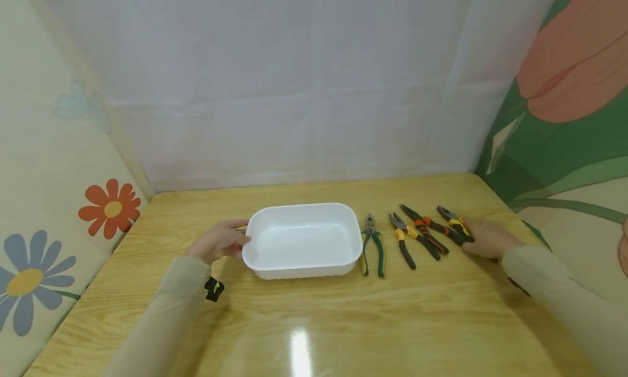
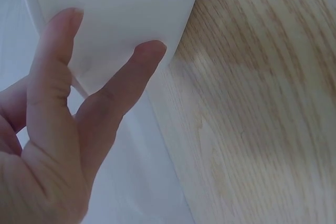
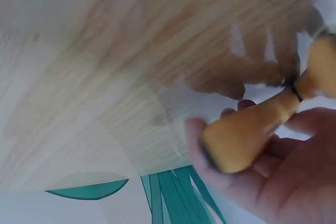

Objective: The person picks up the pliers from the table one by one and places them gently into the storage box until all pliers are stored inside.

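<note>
a: what is filling the back?

b: a white curtain (image 1: 314, 93) is hanging behind a wood-grain table (image 1: 255, 333).

a: and what is standing there?

b: a white basin (image 1: 304, 271) is sitting level near the table's middle, its mouth facing up.

a: how are the hands doing?

b: the left hand (image 1: 219, 243) is touching the basin's left end, its fingers spreading wide against the outer wall. the right hand (image 1: 487, 238) is resting well apart from it, beyond the basin's other end, its fingers curling into a narrow grip.

a: round which pliers?

b: green-handled pliers (image 1: 380, 255) are lying just beside the basin, then orange-and-black pliers (image 1: 399, 234), then long-nosed red-and-black pliers (image 1: 421, 225). the right hand is holding the yellow-and-black pliers (image 1: 458, 226), last in the row, partly covering them.

a: anything smaller?

b: a yellowish handle (image 3: 247, 137) is crossing its curled fingers, blurring in the right wrist view.
</note>
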Available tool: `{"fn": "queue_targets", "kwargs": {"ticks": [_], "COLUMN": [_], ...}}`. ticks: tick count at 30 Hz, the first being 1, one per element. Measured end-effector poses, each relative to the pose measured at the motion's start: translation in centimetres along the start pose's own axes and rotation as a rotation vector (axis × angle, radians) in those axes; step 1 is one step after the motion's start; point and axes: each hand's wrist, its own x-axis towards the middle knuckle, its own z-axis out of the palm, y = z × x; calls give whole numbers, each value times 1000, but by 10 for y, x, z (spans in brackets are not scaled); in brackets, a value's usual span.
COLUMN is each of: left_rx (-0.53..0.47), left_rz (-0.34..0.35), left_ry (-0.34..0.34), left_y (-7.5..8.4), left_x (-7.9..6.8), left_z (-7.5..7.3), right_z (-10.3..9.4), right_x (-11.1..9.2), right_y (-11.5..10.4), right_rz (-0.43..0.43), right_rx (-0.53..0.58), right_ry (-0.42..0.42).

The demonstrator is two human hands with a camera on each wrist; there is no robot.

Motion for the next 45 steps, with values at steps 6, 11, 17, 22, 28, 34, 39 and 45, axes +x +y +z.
{"fn": "queue_targets", "kwargs": {"ticks": [6,11,17,22,28,34,39,45], "left_rx": [-6,-4,6,0,1,7,11,17], "left_rz": [4,1,1,-5,-14,-20,-31,-39], "left_ry": [-17,-19,-13,-10,-6,3,18,33], "left_y": [-1,-2,-1,-1,-1,0,0,1], "left_x": [-1,0,-1,0,1,1,2,2], "left_z": [-1,-1,-1,-1,-3,-2,-1,1], "right_z": [4,4,-2,-4,-6,-8,-12,-14], "right_x": [-1,-3,-6,-13,-23,-25,-27,-29], "right_y": [0,1,-1,-3,-12,-21,-28,-39], "right_rz": [9,-9,81,130,88,32,-20,-75], "right_rx": [3,5,-4,7,-52,-99,-126,-138], "right_ry": [-34,-5,71,132,262,356,389,432]}}
